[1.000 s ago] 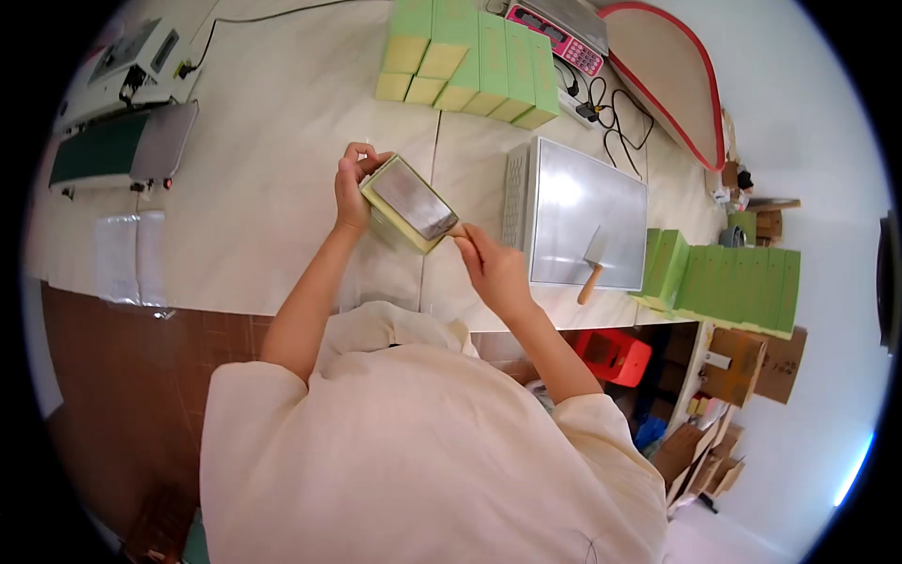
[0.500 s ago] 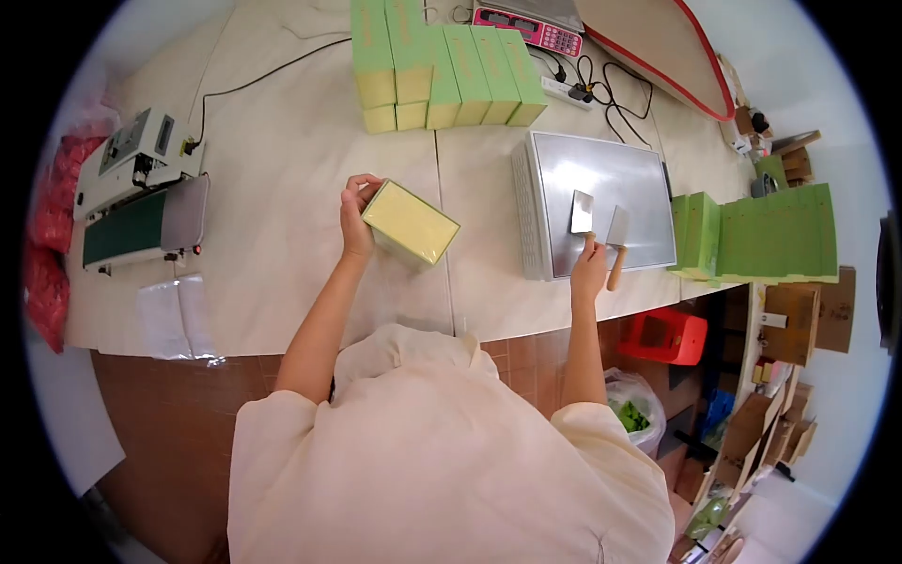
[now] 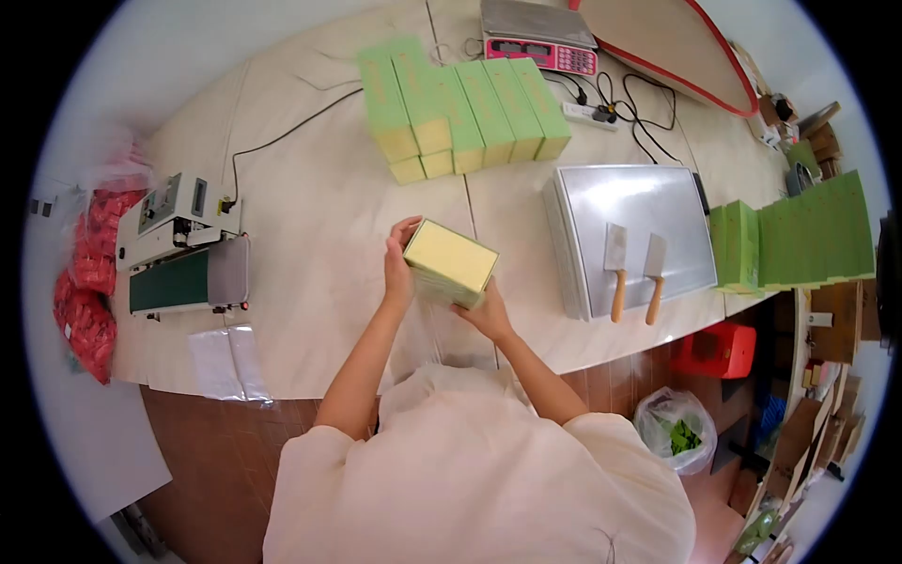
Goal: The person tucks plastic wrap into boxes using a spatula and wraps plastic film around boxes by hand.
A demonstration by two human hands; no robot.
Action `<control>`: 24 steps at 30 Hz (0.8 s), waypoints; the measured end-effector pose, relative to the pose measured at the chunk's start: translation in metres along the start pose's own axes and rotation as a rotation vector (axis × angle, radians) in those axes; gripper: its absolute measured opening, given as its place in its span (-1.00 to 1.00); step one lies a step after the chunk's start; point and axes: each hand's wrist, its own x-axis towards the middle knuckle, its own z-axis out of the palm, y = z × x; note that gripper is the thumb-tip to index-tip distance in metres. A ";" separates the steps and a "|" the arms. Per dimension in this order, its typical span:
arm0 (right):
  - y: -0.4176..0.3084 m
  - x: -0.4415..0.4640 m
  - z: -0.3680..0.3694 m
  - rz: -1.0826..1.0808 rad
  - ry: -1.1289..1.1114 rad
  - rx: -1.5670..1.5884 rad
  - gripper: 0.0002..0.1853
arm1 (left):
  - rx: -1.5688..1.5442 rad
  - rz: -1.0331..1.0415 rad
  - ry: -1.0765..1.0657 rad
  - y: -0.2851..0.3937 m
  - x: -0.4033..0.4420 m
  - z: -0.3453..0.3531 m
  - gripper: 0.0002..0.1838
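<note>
Green box w/ pale-yellow top [image 3: 453, 256], held tilted over table [image 3: 319, 310], a little in from near edge, approx. mid-length; contact w/ table surface can't be told. L hand [image 3: 398, 268]: fingers bent round box's far L corner, gripping it, tips partly hidden. R hand [image 3: 487, 312]: fingers curled against box's near R end, gripping it too; some hidden beneath.

To R, nr. table's near edge: metal-topped unit [image 3: 583, 202], bearing two broad-bladed tools side by side, apart, i.e. L tool [image 3: 615, 249] & R tool [image 3: 655, 256]; wooden handles jut past unit's near edge. Beyond, by table's R edge: row of green cartons [image 3: 813, 235].

Twd. far edge, ctr.: block of green-and-yellow boxes [image 3: 496, 113], double-stacked at its L end. Behind, at far edge: pink-fronted scale [image 3: 541, 54]; white power strip [image 3: 589, 115] just beside block.

Twd. L edge: machine w/ dark-green belt [image 3: 169, 282]. Near L corner: clear plastic sheets [image 3: 221, 362], lying to near edge.

Below near edge, R side: red container [image 3: 722, 351] & clear bag w/ green contents [image 3: 676, 428].
</note>
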 end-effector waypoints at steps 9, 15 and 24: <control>-0.056 0.067 -0.114 0.158 0.344 0.268 -0.31 | 0.347 -0.304 0.250 -0.076 -0.026 -0.054 -0.54; -0.116 0.213 -0.156 -0.120 0.574 -0.461 -0.18 | 0.313 -0.435 0.243 -0.088 -0.057 -0.068 -0.62; -0.158 0.358 -0.070 -0.042 0.259 -0.813 -0.36 | 0.404 -0.463 0.244 -0.083 -0.077 -0.071 -0.71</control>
